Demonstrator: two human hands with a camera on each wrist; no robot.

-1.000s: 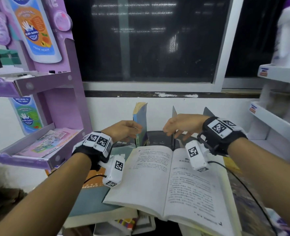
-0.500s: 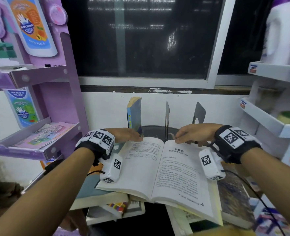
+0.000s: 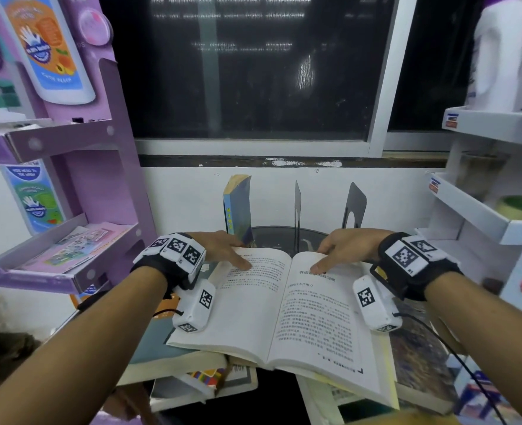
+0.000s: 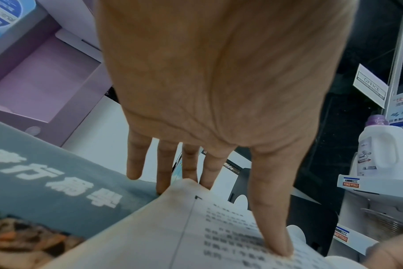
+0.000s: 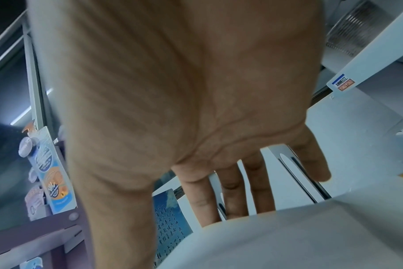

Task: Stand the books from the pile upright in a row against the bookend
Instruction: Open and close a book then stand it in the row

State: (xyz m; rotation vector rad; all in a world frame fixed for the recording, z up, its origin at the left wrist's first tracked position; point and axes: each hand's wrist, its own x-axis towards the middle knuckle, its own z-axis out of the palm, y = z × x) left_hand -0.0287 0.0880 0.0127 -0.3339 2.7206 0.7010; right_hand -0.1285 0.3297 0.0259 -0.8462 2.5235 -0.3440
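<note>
An open book (image 3: 284, 308) lies face up on a pile of flat books (image 3: 189, 378). My left hand (image 3: 226, 250) rests at the top of its left page, thumb (image 4: 276, 236) pressed on the print and straight fingers (image 4: 163, 169) reaching past the top edge. At the top of the right page lies my right hand (image 3: 339, 250), thumb on the paper, fingers (image 5: 232, 196) straight beyond the edge. Behind them a blue book (image 3: 238, 210) stands upright at the left end of a black bookend rack whose dividers (image 3: 297, 210) rise thin and dark.
A grey-covered book (image 4: 46, 172) lies under the open one on the left. A purple display shelf (image 3: 69, 271) stands close on the left and white shelves (image 3: 474, 210) on the right. The white wall and a dark window are just behind the rack.
Both hands came down from the upright blue book and the divider onto the top of the open book. The blue book stands on its own.
</note>
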